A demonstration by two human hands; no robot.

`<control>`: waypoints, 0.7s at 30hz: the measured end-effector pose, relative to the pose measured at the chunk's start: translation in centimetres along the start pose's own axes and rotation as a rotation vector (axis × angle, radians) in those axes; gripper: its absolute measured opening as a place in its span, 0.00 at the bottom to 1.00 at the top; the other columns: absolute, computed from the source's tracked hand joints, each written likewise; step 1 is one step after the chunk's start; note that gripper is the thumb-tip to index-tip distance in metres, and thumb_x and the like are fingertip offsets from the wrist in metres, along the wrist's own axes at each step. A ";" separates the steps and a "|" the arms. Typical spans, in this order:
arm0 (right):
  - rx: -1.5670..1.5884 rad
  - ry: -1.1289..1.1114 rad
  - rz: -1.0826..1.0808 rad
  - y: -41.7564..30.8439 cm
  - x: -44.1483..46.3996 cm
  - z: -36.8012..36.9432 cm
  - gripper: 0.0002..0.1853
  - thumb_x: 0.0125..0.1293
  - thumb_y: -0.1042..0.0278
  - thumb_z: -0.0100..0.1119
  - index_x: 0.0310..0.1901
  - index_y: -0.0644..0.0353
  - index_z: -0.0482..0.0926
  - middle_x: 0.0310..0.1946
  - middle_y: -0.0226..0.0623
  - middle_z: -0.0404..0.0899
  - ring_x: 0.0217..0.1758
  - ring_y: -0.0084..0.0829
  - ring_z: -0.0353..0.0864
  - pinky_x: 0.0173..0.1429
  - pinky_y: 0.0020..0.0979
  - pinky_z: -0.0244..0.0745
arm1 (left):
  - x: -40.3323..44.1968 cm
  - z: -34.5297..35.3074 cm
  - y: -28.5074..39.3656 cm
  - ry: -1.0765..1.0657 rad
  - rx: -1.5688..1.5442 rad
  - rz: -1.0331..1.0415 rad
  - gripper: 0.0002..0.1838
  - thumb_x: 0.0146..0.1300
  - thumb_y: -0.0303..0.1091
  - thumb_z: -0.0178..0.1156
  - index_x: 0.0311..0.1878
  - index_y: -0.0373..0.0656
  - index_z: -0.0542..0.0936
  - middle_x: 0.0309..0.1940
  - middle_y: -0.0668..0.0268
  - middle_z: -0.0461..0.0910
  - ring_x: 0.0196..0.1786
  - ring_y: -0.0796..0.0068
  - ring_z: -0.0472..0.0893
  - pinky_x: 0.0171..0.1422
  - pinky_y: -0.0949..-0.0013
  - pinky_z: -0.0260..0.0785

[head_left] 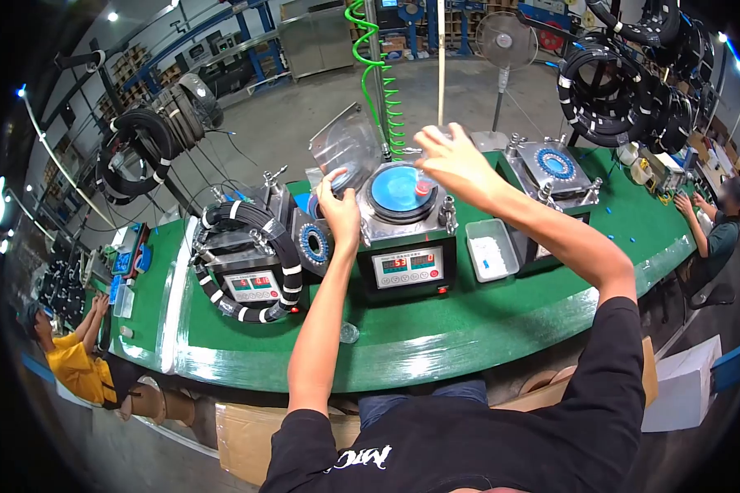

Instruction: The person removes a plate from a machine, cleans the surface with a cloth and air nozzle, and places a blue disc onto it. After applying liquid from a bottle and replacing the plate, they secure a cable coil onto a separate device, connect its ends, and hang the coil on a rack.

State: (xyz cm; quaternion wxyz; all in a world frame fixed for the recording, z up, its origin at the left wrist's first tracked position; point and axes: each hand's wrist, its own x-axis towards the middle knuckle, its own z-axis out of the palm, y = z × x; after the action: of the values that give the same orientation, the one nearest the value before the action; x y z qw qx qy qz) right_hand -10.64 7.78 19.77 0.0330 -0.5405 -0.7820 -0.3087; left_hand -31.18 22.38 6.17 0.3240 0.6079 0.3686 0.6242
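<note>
A tabletop machine with a round blue disc (396,191) on top stands in front of me, its two red number displays lit. My right hand (460,164) is over the disc's right side, fingers bent around a small clear bottle with a red end (423,188), which points down at the disc. My left hand (339,207) is raised at the machine's left side, thumb and fingers curled. Clear plastic (345,152) shows just behind its fingertips; what it grips cannot be made out. A round holder with a blue ring (313,244) leans below the left hand.
A similar machine with coiled black cable (292,267) stands left; another with a ring of blue pieces (555,163) stands right. A white tray (510,261) holds small pieces. A small clear cup (349,333) is near the front edge. Co-workers sit at both ends.
</note>
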 end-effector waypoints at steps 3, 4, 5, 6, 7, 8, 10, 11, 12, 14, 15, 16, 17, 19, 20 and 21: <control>-0.070 0.077 -0.184 -2.5 2.7 1.0 0.06 0.57 0.63 0.66 0.33 0.53 0.88 0.58 0.34 0.81 0.69 0.34 0.70 0.70 0.57 0.66 | -0.2 0.1 0.5 0.017 -0.020 0.026 0.21 0.56 0.15 0.56 0.53 0.38 0.82 0.55 0.52 0.78 0.61 0.55 0.78 0.69 0.58 0.68; -0.116 0.045 -0.234 -3.4 3.6 1.2 0.06 0.57 0.62 0.67 0.32 0.53 0.88 0.59 0.33 0.81 0.70 0.33 0.70 0.72 0.59 0.65 | -0.3 0.1 0.6 0.018 -0.026 0.021 0.21 0.56 0.15 0.56 0.53 0.38 0.82 0.55 0.53 0.79 0.61 0.55 0.78 0.70 0.58 0.67; -0.082 0.024 -0.224 -4.0 4.7 1.9 0.07 0.55 0.61 0.69 0.34 0.52 0.89 0.66 0.34 0.77 0.77 0.36 0.65 0.79 0.62 0.59 | -0.2 0.1 0.7 0.024 -0.010 0.019 0.21 0.55 0.15 0.56 0.53 0.38 0.82 0.54 0.53 0.79 0.61 0.55 0.78 0.70 0.58 0.67; -0.098 0.017 -0.230 -4.2 5.7 2.5 0.08 0.55 0.61 0.69 0.35 0.52 0.89 0.66 0.34 0.77 0.77 0.36 0.65 0.79 0.62 0.59 | -0.2 0.1 0.7 0.028 0.004 0.016 0.21 0.55 0.15 0.56 0.53 0.38 0.82 0.54 0.53 0.79 0.62 0.55 0.77 0.71 0.58 0.67; -0.112 0.008 -0.235 -4.1 6.8 3.1 0.08 0.55 0.60 0.69 0.36 0.51 0.89 0.66 0.34 0.77 0.77 0.36 0.64 0.79 0.62 0.59 | -0.3 0.1 0.8 0.031 0.019 0.013 0.21 0.55 0.15 0.56 0.53 0.38 0.82 0.54 0.53 0.79 0.62 0.55 0.77 0.71 0.58 0.66; -0.126 0.001 -0.240 -3.8 7.8 3.8 0.09 0.56 0.60 0.69 0.37 0.51 0.89 0.67 0.34 0.77 0.78 0.36 0.64 0.79 0.62 0.59 | -0.4 0.2 0.9 0.031 0.027 0.015 0.21 0.55 0.15 0.56 0.53 0.38 0.82 0.54 0.53 0.79 0.62 0.55 0.77 0.71 0.58 0.66; -0.146 0.010 -0.201 -2.7 9.3 6.2 0.11 0.56 0.60 0.70 0.41 0.50 0.89 0.66 0.31 0.78 0.78 0.35 0.64 0.78 0.63 0.60 | -0.4 0.0 1.3 0.030 0.044 0.020 0.21 0.55 0.14 0.56 0.53 0.38 0.82 0.54 0.53 0.79 0.62 0.55 0.77 0.72 0.58 0.65; -0.162 0.030 -0.184 -1.9 9.8 7.6 0.13 0.54 0.60 0.73 0.42 0.50 0.89 0.64 0.30 0.78 0.78 0.35 0.64 0.77 0.63 0.60 | -0.4 -0.1 1.5 0.023 0.058 0.020 0.22 0.54 0.14 0.56 0.53 0.38 0.83 0.54 0.53 0.79 0.62 0.55 0.77 0.72 0.58 0.66; -0.179 0.048 -0.167 -1.2 10.1 7.7 0.16 0.52 0.59 0.75 0.44 0.50 0.88 0.63 0.30 0.79 0.77 0.34 0.65 0.76 0.64 0.60 | -0.3 0.0 1.3 0.034 0.060 0.030 0.21 0.54 0.14 0.56 0.53 0.38 0.82 0.54 0.53 0.79 0.62 0.55 0.77 0.71 0.58 0.66; -0.168 -0.056 -0.125 0.2 9.9 8.0 0.12 0.59 0.60 0.70 0.44 0.49 0.88 0.62 0.28 0.80 0.77 0.33 0.64 0.74 0.63 0.61 | -0.3 0.1 0.9 0.058 0.059 0.044 0.21 0.54 0.14 0.56 0.52 0.38 0.82 0.54 0.53 0.79 0.61 0.55 0.77 0.71 0.58 0.66; -0.178 -0.117 -0.107 0.7 9.6 7.4 0.11 0.61 0.61 0.68 0.44 0.49 0.88 0.62 0.28 0.81 0.77 0.33 0.64 0.74 0.63 0.62 | -0.3 0.2 1.0 0.056 0.058 0.042 0.21 0.55 0.14 0.56 0.52 0.38 0.82 0.54 0.53 0.79 0.61 0.55 0.77 0.71 0.58 0.66; -0.187 -0.179 -0.087 1.0 9.1 6.7 0.10 0.63 0.61 0.66 0.45 0.49 0.88 0.62 0.28 0.81 0.77 0.33 0.64 0.73 0.62 0.62 | -0.3 0.1 1.1 0.052 0.057 0.038 0.21 0.55 0.15 0.56 0.52 0.38 0.82 0.54 0.53 0.79 0.62 0.55 0.77 0.71 0.58 0.66; -0.185 -0.215 -0.083 1.4 8.5 6.4 0.09 0.66 0.62 0.62 0.44 0.49 0.89 0.63 0.27 0.81 0.76 0.32 0.65 0.72 0.61 0.63 | -0.4 0.0 1.2 0.046 0.056 0.035 0.21 0.55 0.15 0.56 0.52 0.38 0.82 0.54 0.53 0.79 0.62 0.55 0.77 0.71 0.58 0.66; -0.216 -0.153 -0.115 1.8 6.7 6.3 0.09 0.65 0.61 0.64 0.43 0.49 0.89 0.63 0.27 0.81 0.76 0.32 0.65 0.73 0.61 0.63 | -0.2 0.1 0.7 0.036 0.021 0.011 0.21 0.55 0.15 0.56 0.52 0.39 0.83 0.54 0.54 0.79 0.62 0.55 0.77 0.71 0.58 0.66; -0.231 -0.120 -0.132 1.9 5.8 6.3 0.09 0.64 0.61 0.65 0.42 0.49 0.89 0.63 0.26 0.81 0.75 0.32 0.65 0.73 0.60 0.63 | -0.2 0.1 0.4 0.032 0.004 -0.001 0.21 0.55 0.15 0.56 0.52 0.39 0.83 0.54 0.54 0.79 0.62 0.55 0.77 0.71 0.58 0.66; -0.249 -0.097 -0.160 1.8 5.2 6.4 0.09 0.61 0.61 0.68 0.41 0.49 0.90 0.60 0.26 0.82 0.74 0.31 0.67 0.73 0.59 0.63 | -0.3 0.2 0.5 0.040 0.022 0.007 0.21 0.56 0.15 0.56 0.52 0.39 0.83 0.54 0.54 0.79 0.62 0.56 0.77 0.72 0.58 0.65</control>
State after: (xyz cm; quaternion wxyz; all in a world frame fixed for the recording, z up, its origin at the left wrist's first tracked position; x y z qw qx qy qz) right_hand -9.43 15.80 17.42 -0.0970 -0.4905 -0.7791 -0.3782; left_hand -30.96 21.86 6.44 0.3077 0.5999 0.3797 0.6334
